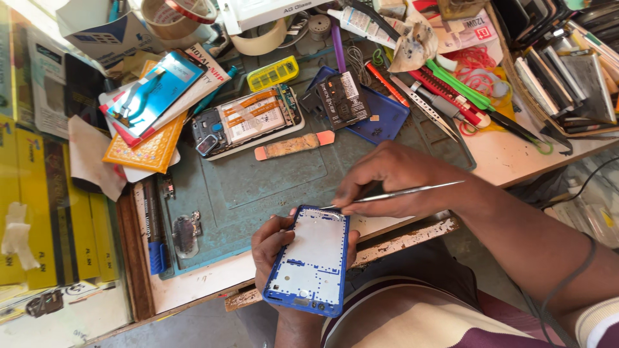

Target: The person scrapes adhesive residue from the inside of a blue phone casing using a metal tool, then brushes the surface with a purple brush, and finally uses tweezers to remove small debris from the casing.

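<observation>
blue phone frame gripped by left hand | metal tweezers pinched in right hand, tip at frame's top edge | opened phone beyond frame on worktop

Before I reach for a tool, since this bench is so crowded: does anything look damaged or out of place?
The wooden bench edge is chipped, its paint flaking. An opened phone lies askew on the mat, its insides bare. The left hand holds a blue phone frame; the right hand holds tweezers at its top.
</observation>
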